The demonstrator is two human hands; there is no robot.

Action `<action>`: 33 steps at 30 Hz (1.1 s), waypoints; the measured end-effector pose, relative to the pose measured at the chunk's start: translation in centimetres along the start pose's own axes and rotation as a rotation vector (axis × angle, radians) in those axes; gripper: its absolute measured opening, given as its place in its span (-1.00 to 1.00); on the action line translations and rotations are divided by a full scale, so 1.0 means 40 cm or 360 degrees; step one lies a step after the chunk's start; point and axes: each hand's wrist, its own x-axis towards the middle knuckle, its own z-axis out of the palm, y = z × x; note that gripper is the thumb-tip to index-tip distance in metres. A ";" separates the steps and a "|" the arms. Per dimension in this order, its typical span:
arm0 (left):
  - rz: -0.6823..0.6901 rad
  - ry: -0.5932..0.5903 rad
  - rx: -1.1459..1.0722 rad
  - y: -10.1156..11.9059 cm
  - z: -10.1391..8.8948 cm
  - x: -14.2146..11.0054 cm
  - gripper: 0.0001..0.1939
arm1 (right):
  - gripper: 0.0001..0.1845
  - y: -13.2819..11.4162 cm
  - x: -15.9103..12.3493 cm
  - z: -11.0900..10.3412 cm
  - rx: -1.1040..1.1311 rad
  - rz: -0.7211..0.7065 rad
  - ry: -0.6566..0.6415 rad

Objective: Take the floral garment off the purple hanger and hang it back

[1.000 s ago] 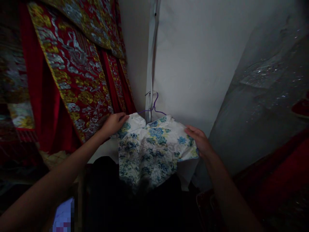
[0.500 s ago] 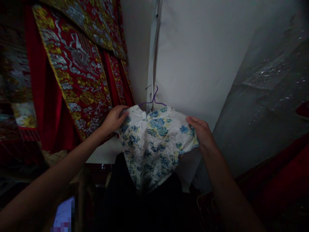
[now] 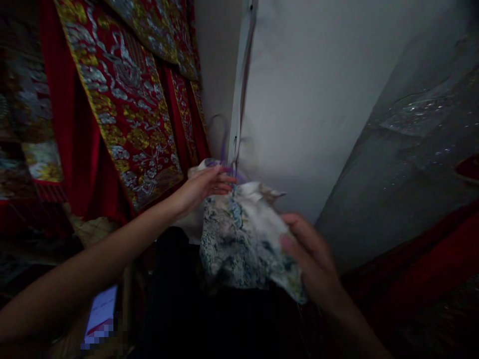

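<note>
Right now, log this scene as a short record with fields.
garment: white top, blue floral print, blurred
hanger: purple, by the top's neckline
left hand: at the neckline; grip unclear from blur
right hand: thumb against the top; grip also unclear
left side: red cloth, gold and silver decoration
lower left: lit screen
behind: pale wall
lighting: dim

V. dim, near-black btm, hands [image 3: 205, 187] & shirt [image 3: 239, 244] motion-blurred, glints on grey sheeting [image 3: 407, 117]

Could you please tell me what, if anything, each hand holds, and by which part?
The right hand holds the floral top by a sleeve. The left hand is at the collar, near the purple hanger; blur hides whether it grips.
</note>
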 end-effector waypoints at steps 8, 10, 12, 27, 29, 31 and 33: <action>-0.0810 -0.0347 -0.0095 0.070 0.049 -0.207 -0.67 | -0.80 0.108 0.094 0.053 -0.0313 -0.0511 -0.0680; -0.0852 -0.0450 0.0339 0.097 0.017 -0.237 -0.65 | -0.83 0.180 0.146 0.025 -0.0391 -0.0487 -0.0072; -0.0691 -0.0407 0.0734 0.117 -0.022 -0.240 -0.66 | -0.73 0.239 0.179 0.002 -0.0383 -0.0365 0.0108; 0.1233 0.0920 0.1802 0.026 -0.168 -0.042 -0.72 | -0.50 0.208 0.407 -0.033 0.0723 0.0253 0.0451; 0.1313 0.0878 0.1794 0.002 -0.149 -0.048 -0.76 | -0.54 0.203 0.435 -0.054 0.0750 0.0165 0.0585; 0.1180 0.0589 0.1778 -0.045 -0.128 -0.050 -0.74 | -0.57 0.202 0.433 -0.072 0.0777 0.0105 0.0673; 0.0877 0.0229 0.1783 -0.115 -0.110 -0.046 -0.64 | -0.58 0.206 0.405 -0.084 0.0791 0.0089 0.0758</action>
